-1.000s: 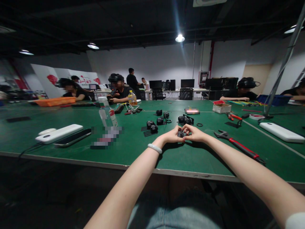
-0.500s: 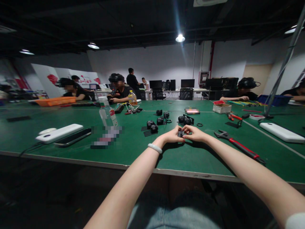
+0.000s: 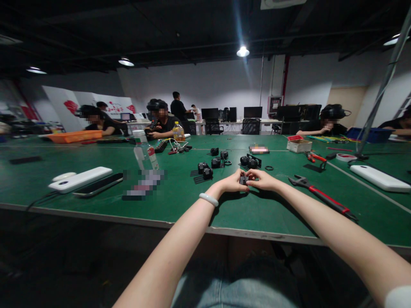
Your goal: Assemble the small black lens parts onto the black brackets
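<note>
Between the fingers of both hands is a small black blocky part (image 3: 243,180), held just above or on the green table; its exact kind is too small to make out. My left hand (image 3: 233,181), with a pale bangle on its wrist, closes on the part from the left. From the right, my right hand (image 3: 260,179) pinches it with thumb and fingers. Just beyond the hands sit black rounded parts with flat plates (image 3: 250,161). More black parts (image 3: 205,170) lie to the left of them, and a black ring (image 3: 269,168) is to the right.
An adjustable wrench (image 3: 324,197) lies right of my right forearm, with red-handled pliers (image 3: 316,157) and a small box (image 3: 299,145) beyond. On the left are a clear bottle (image 3: 143,152), a phone (image 3: 99,185) and a white power bank (image 3: 81,179). Other people sit across the table.
My hands and the black part stay almost still. Across the table at right, a person's hand has risen toward their face.
</note>
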Tool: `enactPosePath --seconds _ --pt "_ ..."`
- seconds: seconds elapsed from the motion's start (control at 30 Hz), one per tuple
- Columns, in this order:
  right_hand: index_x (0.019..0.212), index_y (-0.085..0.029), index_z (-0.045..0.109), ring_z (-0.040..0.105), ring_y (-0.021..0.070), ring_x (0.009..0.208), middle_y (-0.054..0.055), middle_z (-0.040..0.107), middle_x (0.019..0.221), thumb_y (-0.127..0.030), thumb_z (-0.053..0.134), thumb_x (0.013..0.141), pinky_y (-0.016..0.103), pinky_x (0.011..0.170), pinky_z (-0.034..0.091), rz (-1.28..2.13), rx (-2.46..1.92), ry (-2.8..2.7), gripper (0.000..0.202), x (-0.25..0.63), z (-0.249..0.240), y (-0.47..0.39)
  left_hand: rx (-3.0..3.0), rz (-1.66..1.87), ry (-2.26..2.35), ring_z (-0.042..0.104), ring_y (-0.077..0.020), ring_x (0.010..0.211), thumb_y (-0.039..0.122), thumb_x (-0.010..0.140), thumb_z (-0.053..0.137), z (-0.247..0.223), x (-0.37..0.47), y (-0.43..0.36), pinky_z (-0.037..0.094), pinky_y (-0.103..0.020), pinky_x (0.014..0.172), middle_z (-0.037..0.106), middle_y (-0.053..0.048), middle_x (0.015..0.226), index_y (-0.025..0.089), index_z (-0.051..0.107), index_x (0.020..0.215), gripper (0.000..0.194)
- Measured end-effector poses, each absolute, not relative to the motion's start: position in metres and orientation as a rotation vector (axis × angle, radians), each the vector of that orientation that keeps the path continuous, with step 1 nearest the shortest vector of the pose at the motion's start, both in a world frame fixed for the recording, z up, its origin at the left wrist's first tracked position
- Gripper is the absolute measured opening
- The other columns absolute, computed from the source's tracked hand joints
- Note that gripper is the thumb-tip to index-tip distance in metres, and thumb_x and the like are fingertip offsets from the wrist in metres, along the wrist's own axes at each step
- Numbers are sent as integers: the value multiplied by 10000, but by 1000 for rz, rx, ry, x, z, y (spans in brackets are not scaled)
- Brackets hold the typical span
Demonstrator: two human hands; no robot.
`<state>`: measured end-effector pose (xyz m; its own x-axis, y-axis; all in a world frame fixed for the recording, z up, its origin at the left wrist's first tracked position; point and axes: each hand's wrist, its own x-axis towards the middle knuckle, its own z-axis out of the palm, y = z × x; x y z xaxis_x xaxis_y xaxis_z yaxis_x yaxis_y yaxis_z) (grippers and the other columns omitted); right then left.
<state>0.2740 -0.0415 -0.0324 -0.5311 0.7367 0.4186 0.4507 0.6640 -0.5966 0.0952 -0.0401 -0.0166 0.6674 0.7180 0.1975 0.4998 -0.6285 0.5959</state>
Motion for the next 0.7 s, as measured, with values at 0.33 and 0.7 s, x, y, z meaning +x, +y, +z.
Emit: enactPosePath --seconds 0.33,0.7 --pt "895 -144 519 487 131 690 47 553 798 -367 490 667 255 624 378 516 -933 -2246 320 274 -31 -41 2386 565 944 446 -120 743 340 529 590 -15 97 -41 383 -228 632 421 2 838 147 331 968 545" --pt "899 -141 522 475 128 679 42 548 778 -370 480 672 254 622 368 543 -944 -2242 325 274 -30 -42 2374 559 947 449 -125 752 341 529 591 -13 97 -43 380 -233 644 426 -5 853 147 329 972 550"
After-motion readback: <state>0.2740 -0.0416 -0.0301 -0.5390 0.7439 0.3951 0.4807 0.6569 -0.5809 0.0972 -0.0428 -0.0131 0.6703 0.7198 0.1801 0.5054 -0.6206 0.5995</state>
